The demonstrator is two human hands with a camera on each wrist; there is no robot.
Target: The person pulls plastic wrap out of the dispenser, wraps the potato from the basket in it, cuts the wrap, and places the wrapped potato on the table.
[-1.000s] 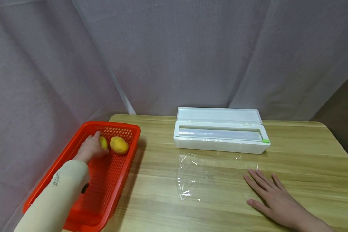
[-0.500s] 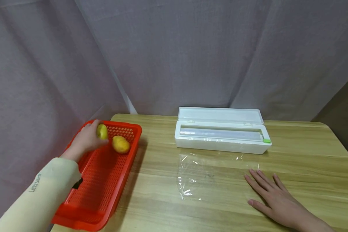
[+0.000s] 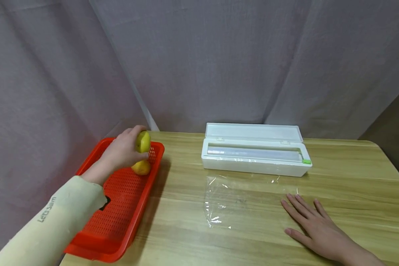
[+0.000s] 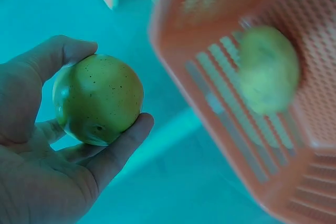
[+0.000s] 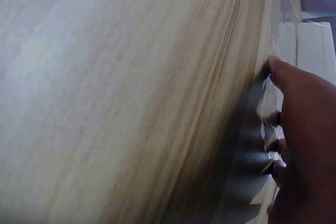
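A glossy, rounded yellow fruit with dark specks is held between the thumb and fingers of my left hand. In the head view, that hand is raised over the far end of a red plastic basket. A second yellow, oval item lies in the basket, partly covered by the hand in the head view. My right hand rests flat with fingers spread at the right end of a clear sheet of cling film. The sheet is spread over the wooden table in front of a white dispenser box.
The white cling film dispenser stands at the back with its lid raised, a roll inside and a green slider at the right. Grey curtains hang behind and left of the wooden table.
My left hand has lifted the speckled yellow fruit from the basket and moved it up and right. The second yellow item stays in the basket. My right hand stays in place.
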